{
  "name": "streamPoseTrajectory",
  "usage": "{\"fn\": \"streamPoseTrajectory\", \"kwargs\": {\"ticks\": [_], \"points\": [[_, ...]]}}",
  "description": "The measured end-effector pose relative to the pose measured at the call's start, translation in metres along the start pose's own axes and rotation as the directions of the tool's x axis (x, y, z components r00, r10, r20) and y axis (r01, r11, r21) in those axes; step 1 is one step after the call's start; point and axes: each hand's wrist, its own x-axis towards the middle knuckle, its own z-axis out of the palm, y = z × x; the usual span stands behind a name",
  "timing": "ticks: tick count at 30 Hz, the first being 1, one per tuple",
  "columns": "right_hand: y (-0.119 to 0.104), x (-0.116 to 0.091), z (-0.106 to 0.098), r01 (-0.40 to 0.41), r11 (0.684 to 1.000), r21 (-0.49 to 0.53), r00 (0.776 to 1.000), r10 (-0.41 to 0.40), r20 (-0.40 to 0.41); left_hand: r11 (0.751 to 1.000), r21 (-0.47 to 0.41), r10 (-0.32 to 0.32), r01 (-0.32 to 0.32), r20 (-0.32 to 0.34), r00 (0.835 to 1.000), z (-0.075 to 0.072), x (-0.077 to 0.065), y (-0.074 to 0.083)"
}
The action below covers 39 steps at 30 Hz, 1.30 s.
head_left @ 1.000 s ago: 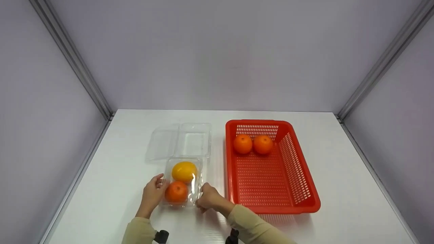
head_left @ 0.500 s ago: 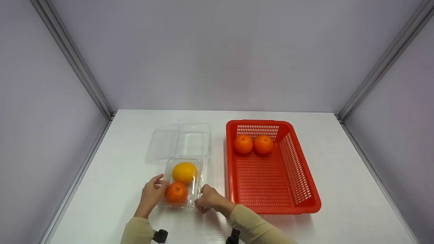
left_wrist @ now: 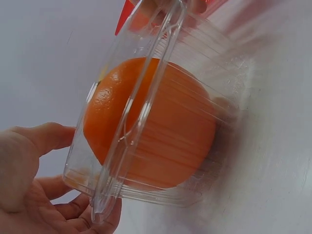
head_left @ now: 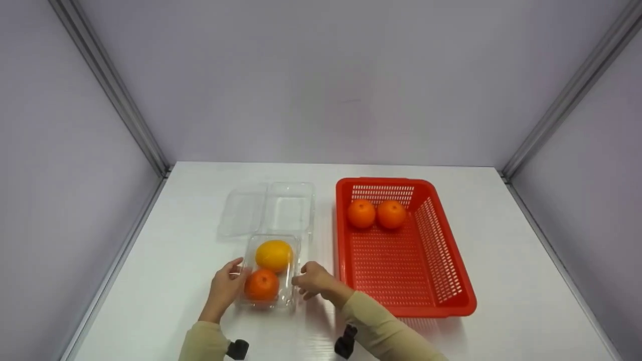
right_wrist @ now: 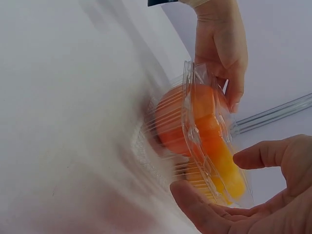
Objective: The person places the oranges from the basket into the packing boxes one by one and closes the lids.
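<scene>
A clear plastic clamshell box [head_left: 287, 296] stands with its lid down on the white table, holding an orange [head_left: 262, 285] at the near end and a yellow lemon-like fruit [head_left: 274, 255] behind it. My left hand [head_left: 224, 289] grips the box's left side, thumb against the lid and fingers at the rim in the left wrist view. At the right side is my right hand [head_left: 317, 281]; the right wrist view shows its thumb and forefinger [right_wrist: 187, 197] spread apart around the rim. Whether the right fingertips touch the plastic is hard to tell.
A second clear clamshell box [head_left: 289, 213] lies unfolded just behind the filled one. To the right stands a red perforated basket [head_left: 401, 308] with two oranges [head_left: 376, 214] at its back left. Grey-white walls [head_left: 331, 90] enclose the table.
My right hand has slid from the near right corner of the box farther back along its right side, its fingers loosening. The left hand and the fruit stay where they were.
</scene>
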Motion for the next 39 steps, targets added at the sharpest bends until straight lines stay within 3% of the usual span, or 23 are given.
{"fn": "streamPoseTrajectory", "kwargs": {"ticks": [10, 21, 32, 39], "points": [[-0.008, 0.022, -0.009, -0.065, 0.989, 0.133, 0.996, 0.072, -0.048, 1.000, 0.005, -0.005, 0.005, 0.020, 1.000, 0.002, -0.001, 0.000], [-0.009, 0.040, -0.010, -0.053, 0.965, 0.258, 0.989, 0.086, -0.117, 1.000, 0.030, -0.005, 0.003, 0.059, 0.998, 0.001, -0.003, 0.001], [-0.008, 0.036, -0.005, -0.082, 0.966, 0.246, 0.988, 0.111, -0.106, 0.999, 0.033, 0.033, -0.034, 0.025, 0.999, -0.009, -0.002, -0.001], [-0.009, 0.036, -0.007, -0.029, 0.972, 0.235, 0.979, 0.075, -0.190, 0.991, 0.132, -0.038, 0.026, 0.092, 0.995, -0.029, -0.008, -0.001]]}}
